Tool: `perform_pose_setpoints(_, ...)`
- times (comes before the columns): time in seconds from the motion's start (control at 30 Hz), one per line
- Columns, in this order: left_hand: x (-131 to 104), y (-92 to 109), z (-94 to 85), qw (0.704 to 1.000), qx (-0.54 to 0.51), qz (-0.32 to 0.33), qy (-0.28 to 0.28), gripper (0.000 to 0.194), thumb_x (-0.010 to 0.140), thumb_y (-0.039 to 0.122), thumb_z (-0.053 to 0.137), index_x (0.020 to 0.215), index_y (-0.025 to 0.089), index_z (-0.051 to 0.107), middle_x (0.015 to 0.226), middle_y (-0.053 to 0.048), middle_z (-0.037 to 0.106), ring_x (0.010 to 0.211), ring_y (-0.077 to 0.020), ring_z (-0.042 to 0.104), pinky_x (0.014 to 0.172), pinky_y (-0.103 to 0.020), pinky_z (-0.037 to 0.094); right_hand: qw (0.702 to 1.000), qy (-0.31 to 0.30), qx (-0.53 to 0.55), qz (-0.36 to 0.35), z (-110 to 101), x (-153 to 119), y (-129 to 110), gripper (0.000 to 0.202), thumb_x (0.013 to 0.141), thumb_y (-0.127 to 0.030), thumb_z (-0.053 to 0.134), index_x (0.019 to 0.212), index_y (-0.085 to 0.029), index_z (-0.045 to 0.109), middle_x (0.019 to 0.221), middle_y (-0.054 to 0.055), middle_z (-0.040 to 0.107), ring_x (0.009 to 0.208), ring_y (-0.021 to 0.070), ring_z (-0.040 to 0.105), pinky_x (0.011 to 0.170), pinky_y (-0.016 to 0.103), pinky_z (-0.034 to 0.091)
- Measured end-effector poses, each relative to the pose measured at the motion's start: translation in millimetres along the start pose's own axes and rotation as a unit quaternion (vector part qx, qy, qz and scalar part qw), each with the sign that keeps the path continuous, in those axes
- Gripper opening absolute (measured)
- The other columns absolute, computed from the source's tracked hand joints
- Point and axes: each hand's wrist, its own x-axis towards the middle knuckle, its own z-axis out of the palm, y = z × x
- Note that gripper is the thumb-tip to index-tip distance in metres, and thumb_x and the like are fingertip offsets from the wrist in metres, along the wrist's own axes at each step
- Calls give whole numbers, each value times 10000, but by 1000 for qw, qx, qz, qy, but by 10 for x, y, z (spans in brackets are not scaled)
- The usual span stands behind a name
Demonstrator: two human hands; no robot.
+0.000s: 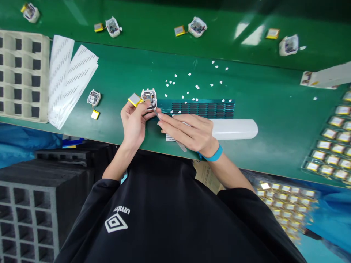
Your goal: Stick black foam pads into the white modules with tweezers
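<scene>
Casing (155, 98), white and watch-like, is in our left grip (133, 122) over the bench (117, 78), slightly left of straight ahead. Its open face is turned up towards us, with two lugs at about twelve o'clock; the long axis seems to run roughly twelve to six. At nine o'clock beside it lies a yellow-edged battery (135, 99); our left fingers pinch the casing from seven. Our right grip (192, 133), at about four to five, is closed on a slim metal tool (181, 146) whose tip reaches the casing's lower edge. We could scratch the circuit board (148, 95) if that tip slipped, nick the battery if it strayed to nine, or strain any leads, hidden by our thumb, by tilting the casing alone. Around two to three lie small white tabs (197, 87), which a sweeping hand could scatter.
</scene>
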Motion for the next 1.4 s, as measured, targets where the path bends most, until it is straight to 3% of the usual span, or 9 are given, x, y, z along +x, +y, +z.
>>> perform_pose_setpoints(0.1,0,-5,18,1000,5,2,0,247,799,362,807,923,236,635,912,7,768,777,-170,793,742,-298,653,1000,2,-16,1,-30,22,-14,346,1053,-210,669,1359,-343,760,1385,-19,734,949,197,804,716,335,670)
perform_pose_setpoints(0.23,10,-17,31,1000,-8,-2,11,217,786,324,797,913,239,643,903,5,776,773,-163,782,726,-284,653,996,55,-60,-48,-48,55,-19,259,1001,-167,738,1249,-209,799,1304,52,777,876,193,790,692,319,654)
perform_pose_setpoints(0.47,44,-74,8,1000,21,4,1,243,833,391,809,933,241,646,958,-11,790,830,-183,807,739,-288,650,992,-90,34,80,18,-26,6,288,1100,-276,596,1288,-363,796,1358,-35,744,991,200,800,740,355,639)
perform_pose_setpoints(0.6,41,-71,8,1000,19,9,-3,247,839,400,825,935,237,666,959,-11,789,833,-189,814,734,-287,651,993,-75,45,82,55,-47,-10,302,1090,-270,614,1317,-375,783,1363,-30,745,989,206,800,721,355,638)
perform_pose_setpoints(0.77,27,-38,21,1000,9,5,1,211,838,361,823,933,226,692,944,-15,791,838,-195,817,697,-267,650,999,4,13,42,104,-48,-56,298,1056,-234,673,1302,-354,791,1361,-22,747,909,186,793,688,330,624)
perform_pose_setpoints(0.97,32,-65,1,1000,23,9,13,201,839,369,805,946,243,690,993,-6,797,835,-174,801,746,-276,659,992,-73,5,107,113,-31,-73,284,1100,-307,578,1245,-364,815,1317,-41,761,908,197,789,705,359,628)
perform_pose_setpoints(1.07,37,-74,-8,1000,22,16,3,194,854,370,798,954,247,685,1005,-9,793,862,-185,807,763,-296,665,995,-60,-32,68,100,-20,-77,291,1095,-272,578,1243,-361,812,1331,-51,756,895,185,783,709,352,624)
perform_pose_setpoints(1.23,39,-70,11,1000,-2,13,6,230,826,362,831,937,229,680,953,-9,789,826,-184,808,724,-273,653,987,53,-134,-69,64,21,-104,201,1023,-175,695,1170,-250,811,1329,19,779,875,161,760,777,307,627)
perform_pose_setpoints(1.4,28,-64,45,999,-43,3,21,260,786,311,855,927,192,671,911,8,769,750,-163,801,708,-247,632,987,55,-127,-86,65,34,-107,227,1009,-150,718,1226,-112,771,1285,105,804,924,173,728,793,312,609)
